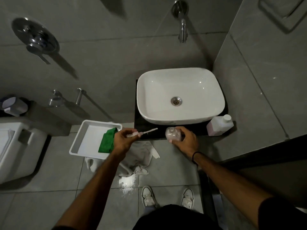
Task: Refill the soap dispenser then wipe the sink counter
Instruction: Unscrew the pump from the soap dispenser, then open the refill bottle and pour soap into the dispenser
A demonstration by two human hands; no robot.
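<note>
My left hand (123,138) holds the dispenser's pump head (142,132), whose thin tube points right toward the counter. The clear, pinkish soap dispenser bottle (172,133) stands on the dark counter's (149,128) front edge, gripped from the right by my right hand (186,140). Pump and bottle are apart. A white refill bottle (219,125) with a capped neck lies tilted at the counter's right corner. The white basin (180,95) fills most of the counter. A green cloth (107,141) lies in a white tray (89,138) left of the counter.
A wall tap (182,30) hangs over the basin. A grey-white rag (141,156) lies on the tiled floor under my hands, with a wet patch (127,183) in front of my shoes (149,196). A toilet (18,146) stands at the left; a tiled wall is close on the right.
</note>
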